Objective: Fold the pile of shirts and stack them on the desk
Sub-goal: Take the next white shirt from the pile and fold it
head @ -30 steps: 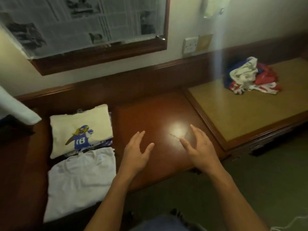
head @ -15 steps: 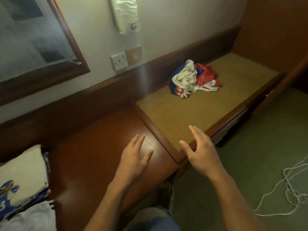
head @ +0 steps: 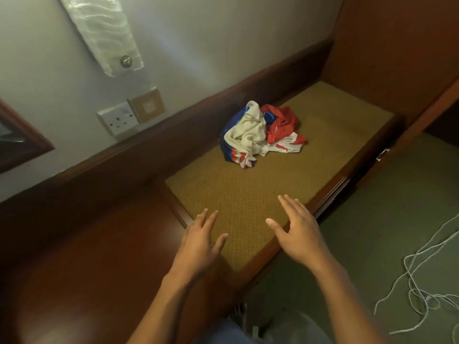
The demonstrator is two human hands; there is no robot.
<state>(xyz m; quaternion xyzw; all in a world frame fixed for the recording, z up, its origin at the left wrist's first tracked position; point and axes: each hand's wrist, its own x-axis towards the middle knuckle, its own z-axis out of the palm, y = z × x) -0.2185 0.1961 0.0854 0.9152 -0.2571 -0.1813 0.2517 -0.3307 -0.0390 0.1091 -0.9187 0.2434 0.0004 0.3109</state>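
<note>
Legible text, numbers, brands, signs: none can be read.

- Red shirt (head: 282, 120), in the pile of shirts (head: 248, 136): one small white mark on the cloth, too small to tell whether it is a logo or lettering.
- Wall socket (head: 119, 119): faint markings on the white face, blurred and unreadable.

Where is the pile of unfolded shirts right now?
Head view, upper centre: the shirt pile lies on the tan woven surface, right of the wall socket.
</note>
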